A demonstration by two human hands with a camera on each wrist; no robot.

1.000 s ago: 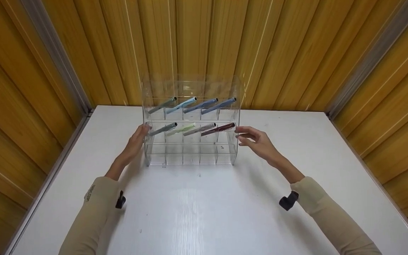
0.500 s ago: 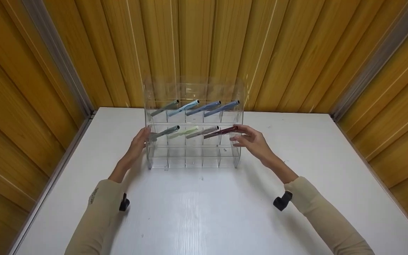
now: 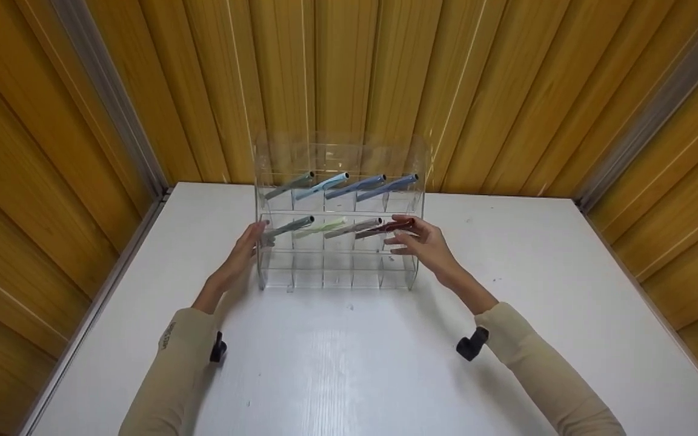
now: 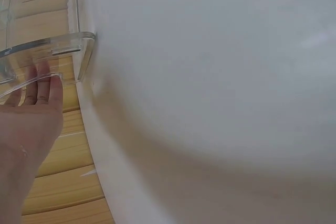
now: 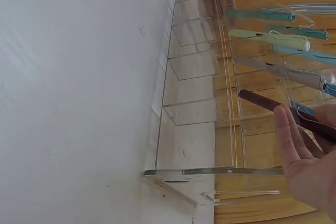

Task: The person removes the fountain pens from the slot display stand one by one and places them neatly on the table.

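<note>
A clear acrylic pen rack (image 3: 337,280) stands on the white table near the back, holding two rows of slanted pens. My right hand (image 3: 431,245) reaches in at its right side and pinches the dark red pen (image 5: 260,101), the rightmost of the lower row. To its left lie a grey pen (image 3: 354,228), a pale green pen (image 3: 322,227) and a grey-green pen (image 3: 288,227). Against the rack's left side panel rests my left hand (image 3: 239,254), its fingers extended in the left wrist view and partly seen through the panel.
Above, the upper row holds a dark green pen (image 3: 290,185), a light blue pen (image 3: 323,186) and two blue pens (image 3: 387,188). The rack's bottom tier shows clear dividers. A wood-patterned wall (image 3: 343,72) rises behind the white table (image 3: 337,363).
My right hand has moved left from the rack's right edge onto the dark red pen. The left hand stays at the rack's left side. The whole head view has shifted slightly.
</note>
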